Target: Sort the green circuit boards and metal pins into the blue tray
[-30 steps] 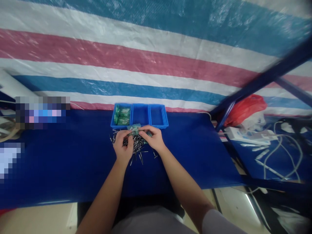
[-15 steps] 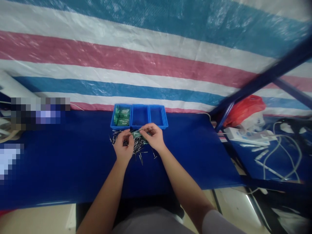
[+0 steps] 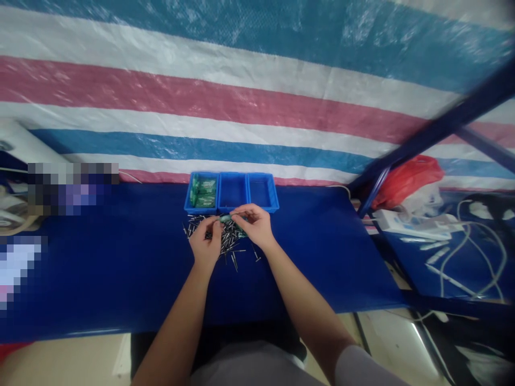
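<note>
Between my two hands a small green plastic packet is stretched, pinched at its left end by my left hand and at its right end by my right hand. What lies inside the packet is too small to make out. Below and around my fingers spreads a pile of thin metal pins or screws, partly hidden by the left hand. More green plastic shows under my right hand. Just beyond stands a blue bin holding several green packets.
Two more blue bins, a middle one and a right one, adjoin the first on the blue table. A striped sheet hangs behind. At right are a dark blue frame, a red bag and white cables.
The packet between my fingers looks narrower and more rolled or folded than before. Both hands keep nearly the same place; the whole view has shifted slightly.
</note>
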`<action>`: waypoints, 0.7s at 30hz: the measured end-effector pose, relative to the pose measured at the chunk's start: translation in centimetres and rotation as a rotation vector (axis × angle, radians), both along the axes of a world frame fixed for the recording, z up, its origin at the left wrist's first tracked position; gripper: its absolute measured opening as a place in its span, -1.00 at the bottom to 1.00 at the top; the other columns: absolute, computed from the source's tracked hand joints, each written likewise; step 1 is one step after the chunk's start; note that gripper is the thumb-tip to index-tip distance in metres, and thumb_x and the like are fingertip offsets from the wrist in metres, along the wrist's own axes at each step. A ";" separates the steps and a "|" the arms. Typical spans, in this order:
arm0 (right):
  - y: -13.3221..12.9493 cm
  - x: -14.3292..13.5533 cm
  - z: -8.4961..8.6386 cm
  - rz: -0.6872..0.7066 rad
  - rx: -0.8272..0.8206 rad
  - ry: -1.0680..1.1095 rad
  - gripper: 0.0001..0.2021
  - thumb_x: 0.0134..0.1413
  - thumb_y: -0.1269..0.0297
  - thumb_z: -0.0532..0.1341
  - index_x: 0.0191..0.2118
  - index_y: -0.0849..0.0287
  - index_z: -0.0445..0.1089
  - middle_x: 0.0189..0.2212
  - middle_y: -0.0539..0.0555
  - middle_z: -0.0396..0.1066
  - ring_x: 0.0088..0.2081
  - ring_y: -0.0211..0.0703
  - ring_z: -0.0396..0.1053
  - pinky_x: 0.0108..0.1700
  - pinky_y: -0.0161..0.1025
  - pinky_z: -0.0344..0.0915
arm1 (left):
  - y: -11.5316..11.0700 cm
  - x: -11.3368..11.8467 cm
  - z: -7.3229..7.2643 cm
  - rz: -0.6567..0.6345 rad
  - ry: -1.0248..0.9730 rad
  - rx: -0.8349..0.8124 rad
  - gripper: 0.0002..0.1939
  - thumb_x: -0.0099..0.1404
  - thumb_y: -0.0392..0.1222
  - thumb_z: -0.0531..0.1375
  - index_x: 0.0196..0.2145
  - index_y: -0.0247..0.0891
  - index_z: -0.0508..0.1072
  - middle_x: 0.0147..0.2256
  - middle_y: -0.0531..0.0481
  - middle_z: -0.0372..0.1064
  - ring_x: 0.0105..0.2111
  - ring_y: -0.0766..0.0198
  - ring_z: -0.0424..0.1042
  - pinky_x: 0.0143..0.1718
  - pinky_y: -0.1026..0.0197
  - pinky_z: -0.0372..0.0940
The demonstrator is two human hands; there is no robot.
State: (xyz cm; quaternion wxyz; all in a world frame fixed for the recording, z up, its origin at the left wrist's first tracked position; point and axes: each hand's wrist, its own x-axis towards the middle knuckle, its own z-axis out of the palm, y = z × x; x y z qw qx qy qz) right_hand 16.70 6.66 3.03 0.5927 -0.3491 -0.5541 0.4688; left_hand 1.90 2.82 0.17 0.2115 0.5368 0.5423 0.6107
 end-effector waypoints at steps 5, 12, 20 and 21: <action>-0.1 0.1 0.3 0.078 -0.030 0.067 -0.70 -0.05 0.09 0.45 -0.23 0.08 0.46 -0.22 0.10 0.60 -0.12 -0.09 0.56 0.03 -0.01 0.48 | 0.3 -0.4 1.7 0.025 -0.120 0.015 -0.73 0.39 -0.02 0.12 -0.15 -0.21 0.52 -0.28 -0.03 0.55 -0.28 0.27 0.54 -0.16 0.18 0.42; -0.5 -0.3 0.6 0.090 -0.011 0.027 -0.73 0.01 0.04 0.41 -0.28 0.10 0.48 -0.21 0.13 0.58 -0.14 -0.09 0.55 -0.01 -0.05 0.49 | 1.0 0.8 2.5 -0.054 -0.162 -0.111 -0.64 0.22 0.02 0.31 -0.10 -0.22 0.46 -0.25 -0.06 0.55 -0.24 0.24 0.55 -0.17 0.17 0.45; -0.9 -0.3 0.2 0.127 0.069 -0.128 -0.80 0.15 0.14 0.31 -0.16 0.08 0.51 -0.35 0.04 0.53 -0.31 -0.19 0.49 -0.13 -0.14 0.47 | 1.1 2.0 3.4 0.030 -0.106 -0.228 -0.81 0.27 -0.04 0.22 -0.32 -0.22 0.46 -0.43 0.05 0.46 -0.43 0.33 0.46 -0.36 0.27 0.35; -0.9 -0.3 0.2 0.129 0.066 -0.123 -0.80 0.15 0.14 0.31 -0.15 0.09 0.51 -0.35 0.04 0.53 -0.31 -0.18 0.50 -0.13 -0.14 0.46 | 1.2 1.8 3.5 0.059 -0.065 -0.227 -0.82 0.28 -0.05 0.20 -0.33 -0.22 0.46 -0.44 0.06 0.45 -0.44 0.33 0.44 -0.36 0.26 0.33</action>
